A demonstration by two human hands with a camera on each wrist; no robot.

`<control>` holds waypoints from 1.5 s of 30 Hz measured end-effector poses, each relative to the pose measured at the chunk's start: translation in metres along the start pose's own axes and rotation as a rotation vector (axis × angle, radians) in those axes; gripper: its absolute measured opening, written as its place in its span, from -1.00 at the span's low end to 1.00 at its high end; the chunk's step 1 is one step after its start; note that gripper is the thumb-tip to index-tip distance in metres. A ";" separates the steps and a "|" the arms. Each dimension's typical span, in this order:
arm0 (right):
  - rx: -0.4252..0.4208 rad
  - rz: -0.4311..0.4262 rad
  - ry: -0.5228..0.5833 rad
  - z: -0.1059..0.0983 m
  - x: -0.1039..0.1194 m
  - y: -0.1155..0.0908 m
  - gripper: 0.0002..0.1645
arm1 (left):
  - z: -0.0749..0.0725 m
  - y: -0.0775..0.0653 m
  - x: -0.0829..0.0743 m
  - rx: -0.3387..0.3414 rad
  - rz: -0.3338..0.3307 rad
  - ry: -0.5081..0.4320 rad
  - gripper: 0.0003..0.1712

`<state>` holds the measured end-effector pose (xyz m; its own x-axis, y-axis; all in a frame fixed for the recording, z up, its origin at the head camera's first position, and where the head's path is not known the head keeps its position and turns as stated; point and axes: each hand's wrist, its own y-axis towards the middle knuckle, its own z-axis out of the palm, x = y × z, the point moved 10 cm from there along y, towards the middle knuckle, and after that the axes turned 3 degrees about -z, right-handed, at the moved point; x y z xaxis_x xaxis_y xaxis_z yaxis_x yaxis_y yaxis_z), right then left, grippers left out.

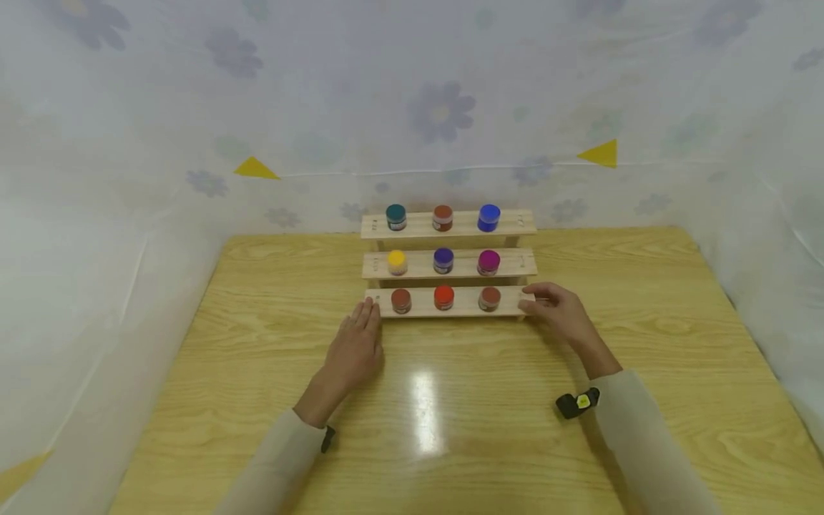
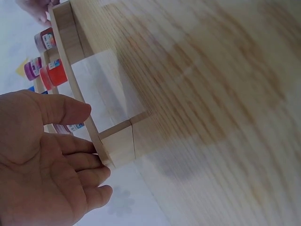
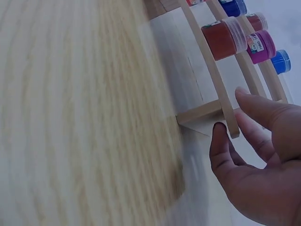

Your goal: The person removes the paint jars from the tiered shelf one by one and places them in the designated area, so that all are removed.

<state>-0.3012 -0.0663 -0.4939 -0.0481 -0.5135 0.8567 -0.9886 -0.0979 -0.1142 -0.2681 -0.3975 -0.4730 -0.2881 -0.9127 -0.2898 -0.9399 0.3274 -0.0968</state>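
A three-tier wooden display rack point(image 1: 425, 311) bears several small paint jars, three to a tier. The front tier has a red jar point(image 1: 443, 297) between two brown jars point(image 1: 401, 300). My left hand point(image 1: 352, 350) touches the left end of the front tier with fairly straight fingers; in the left wrist view its thumb lies over the board and its fingertips meet the end. At the opposite end my right hand point(image 1: 563, 315) has thumb and fingers curled around the board's tip point(image 3: 230, 127), on either side of it.
Behind the red jar stand a dark purple jar point(image 1: 443, 260) and, higher, another brown jar point(image 1: 442, 218). The rack is at the back of a wood-grain table point(image 1: 450, 386), close to a flower-patterned cloth point(image 1: 386, 86) bearing yellow triangles point(image 1: 601, 154).
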 end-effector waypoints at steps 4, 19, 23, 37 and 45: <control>0.047 0.069 0.022 0.004 -0.005 0.005 -0.33 | 0.001 0.001 -0.002 0.007 -0.005 -0.001 -0.35; -0.006 0.074 0.180 0.004 -0.002 0.010 -0.40 | -0.025 0.010 0.002 -0.124 0.041 -0.015 -0.56; -0.026 0.099 0.193 0.002 -0.002 0.007 -0.39 | -0.050 0.023 0.007 -0.189 -0.021 -0.135 -0.65; -0.049 0.147 0.214 0.002 -0.011 0.010 -0.40 | -0.117 0.056 0.017 -0.632 0.075 -0.415 -0.73; -0.033 0.158 0.215 0.005 -0.014 0.011 -0.41 | -0.120 0.081 0.013 -0.591 0.055 -0.468 -0.60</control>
<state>-0.3109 -0.0641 -0.5096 -0.2281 -0.3268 0.9172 -0.9703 -0.0015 -0.2419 -0.3700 -0.4119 -0.3699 -0.3534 -0.6564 -0.6665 -0.9063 0.0637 0.4178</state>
